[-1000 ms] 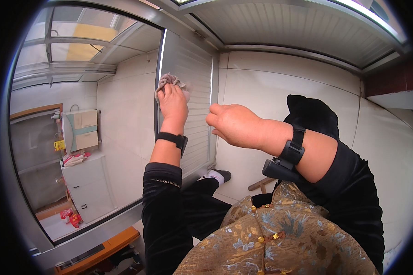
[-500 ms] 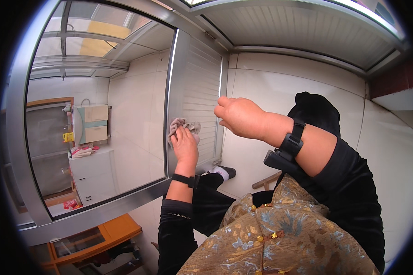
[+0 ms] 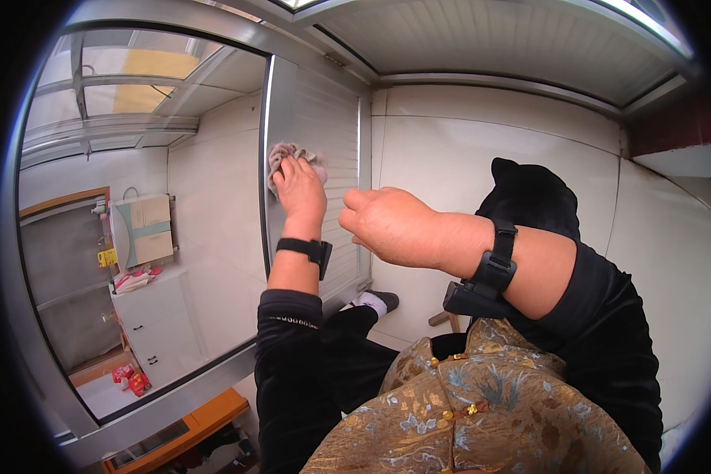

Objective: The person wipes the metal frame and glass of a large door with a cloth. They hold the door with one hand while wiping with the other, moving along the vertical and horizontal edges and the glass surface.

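My left hand point(image 3: 300, 188) presses a crumpled pinkish-grey cloth point(image 3: 281, 157) flat against the grey metal window frame point(image 3: 312, 118), just right of the glass pane point(image 3: 146, 229). A black wristband sits on that wrist. My right hand point(image 3: 391, 225) is raised in front of me at chest height, fingers curled into a loose fist with nothing visible in it, close to the vertical frame post point(image 3: 363, 150). It also wears a black strap with a small device.
White tiled wall point(image 3: 458, 150) stands to the right of the window. Through the glass I see a white cabinet point(image 3: 162, 324), a beige panel and small red items. An orange surface point(image 3: 205, 415) lies low at the left, my foot point(image 3: 375, 300) below.
My left hand with the cloth went down the frame and has come back up. My right hand sank lower and nearer to me.
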Action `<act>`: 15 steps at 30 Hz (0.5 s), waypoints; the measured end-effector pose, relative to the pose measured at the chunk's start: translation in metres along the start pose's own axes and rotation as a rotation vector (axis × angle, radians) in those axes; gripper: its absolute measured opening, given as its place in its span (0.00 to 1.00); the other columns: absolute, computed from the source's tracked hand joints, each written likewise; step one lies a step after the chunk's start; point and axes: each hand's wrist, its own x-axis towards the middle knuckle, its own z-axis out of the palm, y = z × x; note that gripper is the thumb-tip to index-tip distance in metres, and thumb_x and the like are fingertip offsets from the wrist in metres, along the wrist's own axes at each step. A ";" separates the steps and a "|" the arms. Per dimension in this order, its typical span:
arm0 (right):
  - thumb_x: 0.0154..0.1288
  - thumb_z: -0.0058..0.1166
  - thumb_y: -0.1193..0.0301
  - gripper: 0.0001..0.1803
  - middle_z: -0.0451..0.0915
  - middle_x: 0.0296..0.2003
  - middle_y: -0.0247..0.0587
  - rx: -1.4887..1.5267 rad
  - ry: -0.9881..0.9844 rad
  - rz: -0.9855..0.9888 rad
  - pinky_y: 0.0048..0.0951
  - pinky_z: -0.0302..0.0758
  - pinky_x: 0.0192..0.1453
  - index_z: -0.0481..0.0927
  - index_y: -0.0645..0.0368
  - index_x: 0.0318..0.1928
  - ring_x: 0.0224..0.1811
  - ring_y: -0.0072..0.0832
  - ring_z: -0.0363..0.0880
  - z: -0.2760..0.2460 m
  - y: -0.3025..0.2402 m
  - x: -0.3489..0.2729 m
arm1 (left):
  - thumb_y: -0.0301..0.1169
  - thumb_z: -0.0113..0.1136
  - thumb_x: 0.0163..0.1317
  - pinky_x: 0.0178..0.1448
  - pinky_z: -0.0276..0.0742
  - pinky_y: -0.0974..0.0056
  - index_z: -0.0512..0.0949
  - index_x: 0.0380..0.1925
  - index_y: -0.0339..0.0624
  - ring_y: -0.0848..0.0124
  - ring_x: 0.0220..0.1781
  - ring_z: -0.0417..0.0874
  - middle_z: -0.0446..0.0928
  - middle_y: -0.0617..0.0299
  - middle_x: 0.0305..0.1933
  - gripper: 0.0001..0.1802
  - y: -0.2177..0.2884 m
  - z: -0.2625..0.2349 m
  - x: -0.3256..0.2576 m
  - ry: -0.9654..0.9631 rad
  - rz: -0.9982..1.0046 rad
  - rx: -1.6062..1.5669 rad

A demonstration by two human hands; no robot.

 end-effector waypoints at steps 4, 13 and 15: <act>0.52 0.57 0.79 0.09 0.76 0.39 0.51 0.004 0.018 -0.024 0.42 0.80 0.43 0.78 0.62 0.37 0.40 0.44 0.81 0.001 0.003 0.005 | 0.30 0.59 0.56 0.59 0.60 0.57 0.75 0.48 0.38 0.60 0.65 0.66 0.72 0.53 0.57 0.19 0.003 -0.005 0.034 -0.050 -0.007 -0.068; 0.59 0.60 0.72 0.08 0.74 0.39 0.48 0.020 -0.037 0.058 0.44 0.78 0.43 0.77 0.61 0.37 0.40 0.46 0.79 -0.002 0.009 0.008 | 0.27 0.59 0.56 0.65 0.58 0.55 0.71 0.55 0.38 0.59 0.70 0.63 0.68 0.52 0.67 0.24 -0.009 0.000 -0.028 0.058 -0.063 -0.151; 0.59 0.59 0.73 0.07 0.75 0.39 0.49 0.011 -0.030 0.048 0.44 0.78 0.43 0.78 0.61 0.37 0.40 0.45 0.80 -0.002 0.008 0.005 | 0.26 0.58 0.57 0.65 0.59 0.55 0.72 0.55 0.37 0.59 0.70 0.64 0.68 0.52 0.67 0.23 -0.008 0.004 -0.054 0.071 -0.079 -0.185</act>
